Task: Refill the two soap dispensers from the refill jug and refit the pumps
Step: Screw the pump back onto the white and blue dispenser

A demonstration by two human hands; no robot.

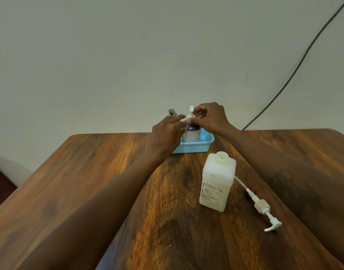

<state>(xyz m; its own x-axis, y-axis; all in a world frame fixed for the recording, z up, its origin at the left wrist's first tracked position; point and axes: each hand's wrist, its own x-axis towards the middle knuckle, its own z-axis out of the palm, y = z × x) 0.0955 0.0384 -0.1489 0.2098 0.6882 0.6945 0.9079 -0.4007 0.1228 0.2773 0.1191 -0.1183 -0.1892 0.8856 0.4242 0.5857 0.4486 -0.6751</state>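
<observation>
At the far edge of a wooden table (89, 182), a blue basket (194, 148) held a soap dispenser (192, 133). Your right hand (212, 117) pinched its white pump (191, 112) from above. Your left hand (167, 131), blurred, lay with loosely straightened fingers against the dispenser's side, gripping nothing. A grey pump head (172, 112) showed just behind that hand. Nearer you stood the refill jug (217, 182), upright and uncapped, with a loose long-tubed pump (262, 207) lying on the table to its right.
</observation>
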